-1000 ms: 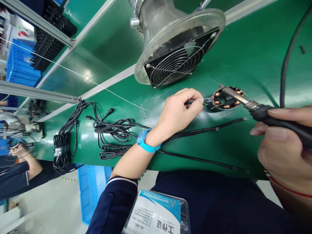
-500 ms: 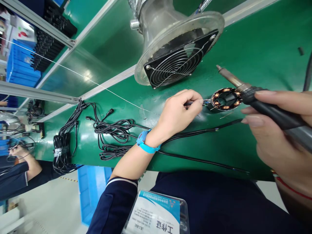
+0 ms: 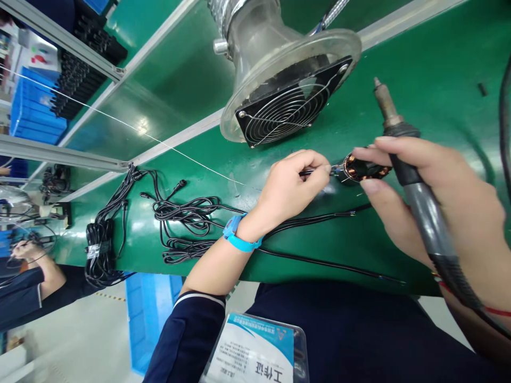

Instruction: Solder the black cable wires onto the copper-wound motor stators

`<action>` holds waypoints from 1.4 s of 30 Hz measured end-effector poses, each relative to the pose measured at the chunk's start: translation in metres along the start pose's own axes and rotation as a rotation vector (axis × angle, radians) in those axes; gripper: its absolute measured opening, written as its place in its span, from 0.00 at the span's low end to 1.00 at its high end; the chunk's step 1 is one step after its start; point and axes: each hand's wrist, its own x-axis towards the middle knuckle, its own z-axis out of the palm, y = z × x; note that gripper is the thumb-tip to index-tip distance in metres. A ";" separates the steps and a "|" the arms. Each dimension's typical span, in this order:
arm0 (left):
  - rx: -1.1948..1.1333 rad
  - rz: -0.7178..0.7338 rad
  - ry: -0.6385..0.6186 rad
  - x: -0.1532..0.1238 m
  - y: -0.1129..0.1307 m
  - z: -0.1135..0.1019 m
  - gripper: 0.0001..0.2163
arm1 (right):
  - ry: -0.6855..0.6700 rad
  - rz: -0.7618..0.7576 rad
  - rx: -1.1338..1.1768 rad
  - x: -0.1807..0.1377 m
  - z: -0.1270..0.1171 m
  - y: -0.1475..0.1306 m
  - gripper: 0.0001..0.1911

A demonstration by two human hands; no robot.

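My left hand (image 3: 293, 186) pinches the end of a thin black cable (image 3: 315, 171) against a small round motor stator (image 3: 361, 169) with copper windings on the green belt (image 3: 419, 64). My right hand (image 3: 435, 202) holds a soldering iron (image 3: 403, 159) with its tip pointing up and away from the stator. The thumb and forefinger of that hand also touch the stator's sides. A blue strap (image 3: 239, 236) wraps my left wrist.
A fume extractor with a wire fan guard (image 3: 287, 103) stands just behind the stator. Loose black cables (image 3: 187, 213) and a tied bundle (image 3: 99, 250) lie to the left. A thin solder wire (image 3: 120, 119) stretches across. Another person's arm (image 3: 27, 287) is at far left.
My right hand swung the soldering iron tip off the stator, up and away, and moved left so its fingers now touch the stator. My left hand stayed put.
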 end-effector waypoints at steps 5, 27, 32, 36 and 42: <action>-0.065 -0.035 -0.028 -0.001 0.001 0.000 0.06 | 0.015 0.035 0.000 0.004 0.003 -0.003 0.24; -0.086 0.171 0.060 -0.012 -0.007 0.005 0.06 | 0.157 0.070 0.168 0.008 0.024 -0.002 0.26; -0.054 0.166 0.064 -0.012 -0.009 0.006 0.06 | 0.160 0.065 0.206 0.008 0.025 0.000 0.27; -0.027 0.313 0.063 -0.010 -0.009 0.003 0.07 | 0.171 0.015 0.220 0.010 0.025 0.001 0.26; 0.110 0.360 0.047 -0.013 -0.005 0.000 0.04 | 0.136 -0.002 0.185 0.010 0.022 0.004 0.25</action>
